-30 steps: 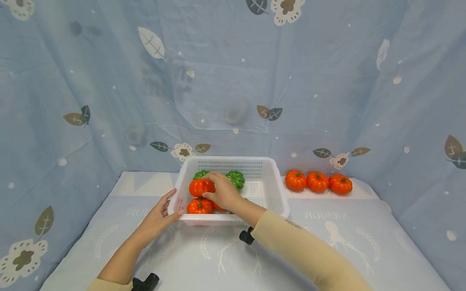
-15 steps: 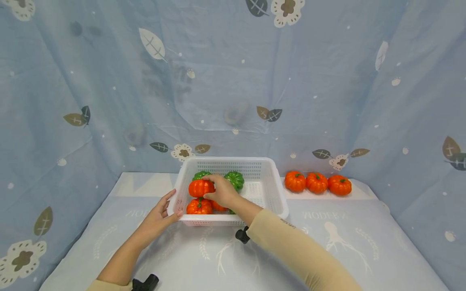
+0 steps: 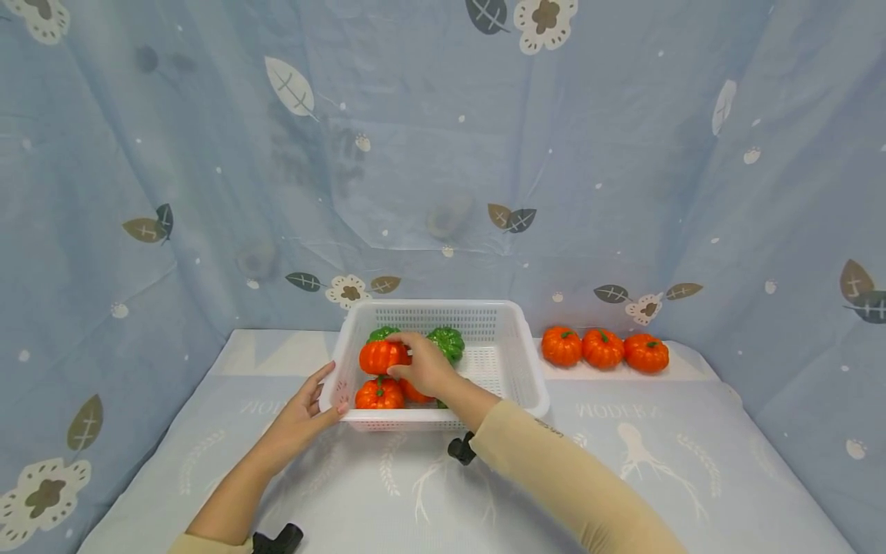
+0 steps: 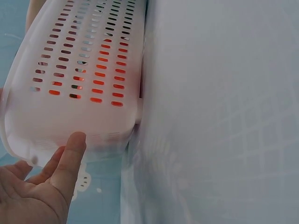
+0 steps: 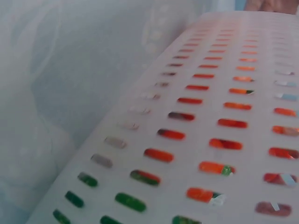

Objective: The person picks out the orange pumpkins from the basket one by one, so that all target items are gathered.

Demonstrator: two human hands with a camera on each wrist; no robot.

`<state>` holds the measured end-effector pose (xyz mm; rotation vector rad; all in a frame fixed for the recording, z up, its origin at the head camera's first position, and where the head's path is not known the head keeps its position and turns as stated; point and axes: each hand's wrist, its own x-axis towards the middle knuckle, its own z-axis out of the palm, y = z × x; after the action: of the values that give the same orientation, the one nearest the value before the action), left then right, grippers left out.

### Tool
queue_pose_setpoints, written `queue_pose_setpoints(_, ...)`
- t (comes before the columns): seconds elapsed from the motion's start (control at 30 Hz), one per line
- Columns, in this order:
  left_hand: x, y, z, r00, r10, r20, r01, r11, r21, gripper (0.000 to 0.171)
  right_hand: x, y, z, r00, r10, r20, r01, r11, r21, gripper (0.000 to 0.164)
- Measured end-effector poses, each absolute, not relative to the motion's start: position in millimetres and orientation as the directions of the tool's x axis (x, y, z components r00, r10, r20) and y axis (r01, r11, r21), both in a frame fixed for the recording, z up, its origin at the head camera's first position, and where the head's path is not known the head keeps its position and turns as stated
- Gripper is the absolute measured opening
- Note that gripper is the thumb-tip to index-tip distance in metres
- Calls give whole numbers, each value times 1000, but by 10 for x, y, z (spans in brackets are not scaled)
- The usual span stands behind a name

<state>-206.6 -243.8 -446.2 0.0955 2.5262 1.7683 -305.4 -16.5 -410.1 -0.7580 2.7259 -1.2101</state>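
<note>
A white perforated plastic basket (image 3: 512,346) stands on the table and contains glossy orange mini pumpkins and green ones. With thumb and fingers, my right hand (image 3: 429,367) grips an orange pumpkin (image 3: 381,358) at the basket's left side. Just in front of it lies another orange pumpkin (image 3: 379,394), with one more (image 3: 415,392) partly covered by the hand. Green pumpkins (image 3: 446,343) show behind. My left hand (image 3: 298,419) touches the basket's near left corner from outside, its fingers fairly straight in the left wrist view. Through the slots, the right wrist view shows orange and green; the right hand is out of sight there.
Three orange pumpkins (image 3: 604,349) sit in a row on the table to the right of the basket, near the back. A blue patterned curtain (image 3: 443,154) hangs behind and at both sides. Pale patterned cloth (image 3: 360,500) covers the table.
The right forearm has shifted slightly to the left. The gripped pumpkin, the basket and my left hand stay almost where they were.
</note>
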Motion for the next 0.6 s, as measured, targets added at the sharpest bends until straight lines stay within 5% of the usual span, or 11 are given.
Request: queue_pose_setpoints(0.6,-2063,-2434,-4457,-997,81,-4,25,356,934,88,-2867,268,-3894,-856,-451,252,-457,433,-777,55)
